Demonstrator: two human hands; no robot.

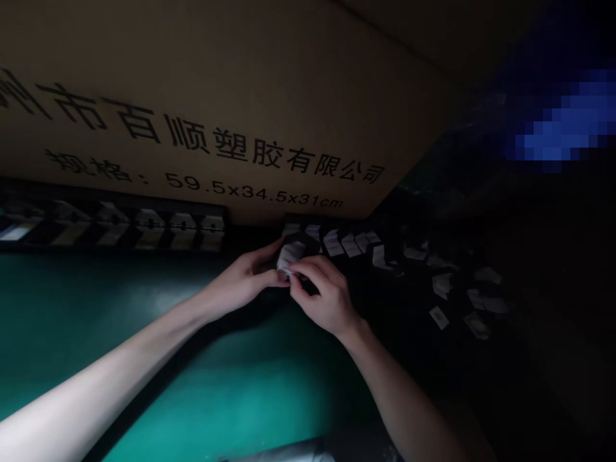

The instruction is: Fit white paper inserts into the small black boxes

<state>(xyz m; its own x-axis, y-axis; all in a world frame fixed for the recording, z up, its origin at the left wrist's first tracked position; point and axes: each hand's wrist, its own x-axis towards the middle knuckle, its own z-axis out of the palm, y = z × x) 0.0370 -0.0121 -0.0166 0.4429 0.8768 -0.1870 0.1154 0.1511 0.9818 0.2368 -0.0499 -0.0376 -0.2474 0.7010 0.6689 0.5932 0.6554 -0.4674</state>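
Note:
Close together above the far edge of a green work surface, my two hands meet at a small white-faced piece. My left hand grips it from the left between thumb and fingers. On its near end, my right hand pinches with thumb and forefinger; whether those fingertips hold a separate bit is too small and dark to tell. Just behind and to the right of my hands lie several small white folded-looking pieces on a dark area.
A large printed cardboard box stands right behind my hands. Along its foot at left runs a dark row of light-faced pieces. More loose white pieces are scattered at right in deep shadow. A pale object shows at the near edge.

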